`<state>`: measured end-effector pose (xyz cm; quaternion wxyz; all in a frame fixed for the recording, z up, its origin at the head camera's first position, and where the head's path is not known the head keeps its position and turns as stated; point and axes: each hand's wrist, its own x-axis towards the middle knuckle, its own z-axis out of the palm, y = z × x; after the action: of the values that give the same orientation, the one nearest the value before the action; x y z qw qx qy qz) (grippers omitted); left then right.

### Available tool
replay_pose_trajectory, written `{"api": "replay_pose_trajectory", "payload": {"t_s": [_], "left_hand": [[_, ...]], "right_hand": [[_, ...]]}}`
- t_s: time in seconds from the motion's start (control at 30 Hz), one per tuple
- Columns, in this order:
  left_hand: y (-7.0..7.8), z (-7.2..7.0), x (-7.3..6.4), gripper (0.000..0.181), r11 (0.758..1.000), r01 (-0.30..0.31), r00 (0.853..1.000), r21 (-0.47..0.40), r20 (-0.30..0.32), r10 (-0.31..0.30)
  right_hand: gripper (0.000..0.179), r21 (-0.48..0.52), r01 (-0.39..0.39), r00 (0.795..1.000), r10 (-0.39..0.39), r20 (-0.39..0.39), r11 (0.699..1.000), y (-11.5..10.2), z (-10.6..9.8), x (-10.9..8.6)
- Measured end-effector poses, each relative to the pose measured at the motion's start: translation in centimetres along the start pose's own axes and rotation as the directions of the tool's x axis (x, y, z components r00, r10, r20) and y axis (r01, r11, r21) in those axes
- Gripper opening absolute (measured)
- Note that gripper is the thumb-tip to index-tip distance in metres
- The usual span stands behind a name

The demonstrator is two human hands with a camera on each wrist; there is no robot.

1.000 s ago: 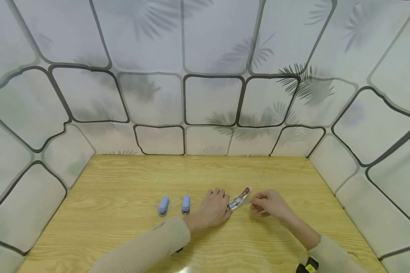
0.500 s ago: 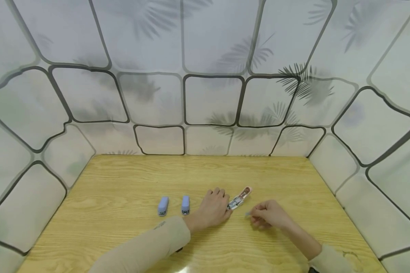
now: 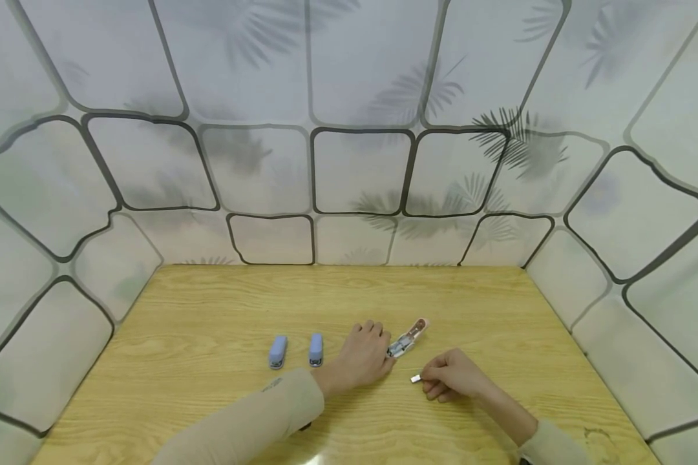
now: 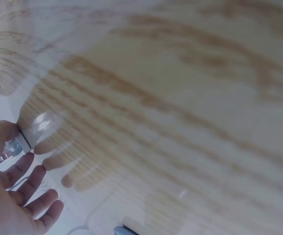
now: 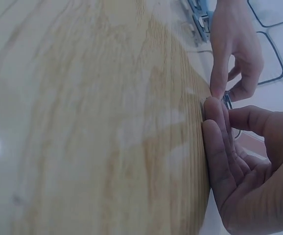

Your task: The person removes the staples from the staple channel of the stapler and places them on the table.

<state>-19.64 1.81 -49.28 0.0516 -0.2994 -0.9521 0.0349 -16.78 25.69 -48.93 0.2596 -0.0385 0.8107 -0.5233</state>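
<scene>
An opened stapler with a pinkish end lies slantwise on the table. My left hand holds its near end between thumb and index finger, and the other fingers are spread on the tabletop; the left wrist view shows this stapler end at the thumb. To the right and slightly nearer, my right hand pinches a small silvery strip of staples just above the table, apart from the stapler. In the right wrist view the right fingers mostly hide the strip.
Two blue staplers stand side by side left of my left hand. The wood-grain table is enclosed at the back and sides by patterned fabric walls.
My right hand has drawn back from the opened stapler towards me with the staple strip, which has turned so its bright face shows. The left hand and stapler have stayed put.
</scene>
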Motion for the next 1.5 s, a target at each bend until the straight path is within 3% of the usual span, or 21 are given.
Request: {"api": "replay_pose_trajectory", "payload": {"t_s": [0.2, 0.43, 0.6, 0.8, 0.93, 1.23, 1.37, 1.5], "left_hand": [[0.0, 0.0, 0.0, 0.043, 1.0, 0.0, 1.0, -0.02, -0.005, 0.0], [-0.3, 0.6, -0.1, 0.044, 0.998, -0.01, 0.998, -0.056, -0.06, 0.007], [-0.9, 0.4, -0.9, 0.045, 0.997, -0.008, 0.996, -0.075, -0.086, 0.001], [-2.4, -0.6, -2.9, 0.047, 0.992, 0.021, 0.995, -0.126, -0.093, -0.033], [-3.5, -1.0, -4.6, 0.045, 0.988, 0.05, 0.989, -0.146, -0.128, -0.069], [-6.3, -1.7, -8.4, 0.04, 0.986, 0.08, 0.956, -0.147, -0.27, -0.117], [-7.4, -2.0, -9.8, 0.044, 0.985, 0.099, 0.946, -0.14, -0.293, -0.137], [-8.3, -2.3, -10.7, 0.046, 0.982, 0.125, 0.94, -0.141, -0.3, -0.162]], "right_hand": [[0.024, -0.023, -0.008, 1.0, 0.007, -0.005, 1.0, 0.0, -0.1, -0.1], [0.028, -0.015, 0.014, 0.999, -0.015, -0.029, 1.0, -0.4, -0.6, -0.3], [0.03, -0.071, 0.111, 0.993, -0.114, -0.042, 0.991, -1.1, -0.7, -0.3], [0.029, -0.212, 0.249, 0.962, -0.267, -0.061, 0.945, -2.7, 0.0, -0.1], [0.025, -0.318, 0.338, 0.924, -0.376, -0.066, 0.886, -3.7, 1.2, 0.2], [0.029, -0.488, 0.501, 0.826, -0.564, 0.021, 0.715, -5.6, 4.3, 1.8], [0.032, -0.589, 0.525, 0.796, -0.599, 0.084, 0.615, -6.3, 5.4, 2.8], [0.033, -0.689, 0.546, 0.758, -0.632, 0.164, 0.476, -7.2, 6.4, 3.8]]}}
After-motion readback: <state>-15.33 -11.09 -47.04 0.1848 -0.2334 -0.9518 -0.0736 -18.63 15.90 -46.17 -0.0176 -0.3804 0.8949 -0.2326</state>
